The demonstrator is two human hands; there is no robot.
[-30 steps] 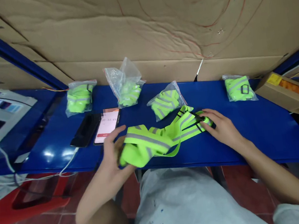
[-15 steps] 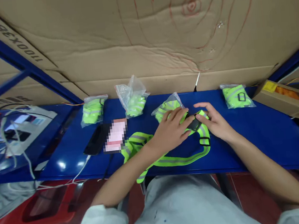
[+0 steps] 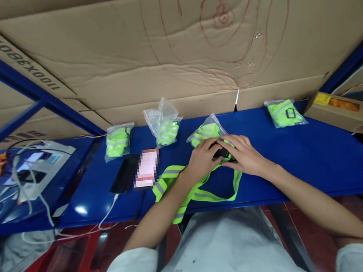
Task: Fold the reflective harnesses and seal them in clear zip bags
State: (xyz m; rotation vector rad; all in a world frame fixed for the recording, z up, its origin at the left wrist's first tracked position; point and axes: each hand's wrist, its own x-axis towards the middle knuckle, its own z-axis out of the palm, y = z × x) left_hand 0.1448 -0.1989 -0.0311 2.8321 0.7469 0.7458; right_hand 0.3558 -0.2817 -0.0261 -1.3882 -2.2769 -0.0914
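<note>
A neon yellow-green reflective strap [image 3: 213,196] with a grey stripe lies in loops at the front of the blue table. Both hands meet over its upper end, around a black buckle [image 3: 222,152]. My left hand [image 3: 203,159] pinches the buckle from the left, fingers curled. From the other side my right hand [image 3: 244,154] closes on the strap's end at the buckle, thumb and fingertips pressed in. The fingers partly cover the buckle, so I cannot tell whether its halves are joined. Just behind the hands lies a clear bag of yellow-green strap [image 3: 206,133].
Bagged straps lie along the back: one bag [image 3: 118,142] at left, another bag [image 3: 168,131] beside it, and a bag [image 3: 285,113] at right. A black phone [image 3: 125,174] and a lit phone [image 3: 146,168] lie left. A cardboard box [image 3: 339,111] stands right.
My right hand has moved left and closed in against my left hand at the buckle. The strap's right loop has been drawn left with it, and the view has shifted slightly.
</note>
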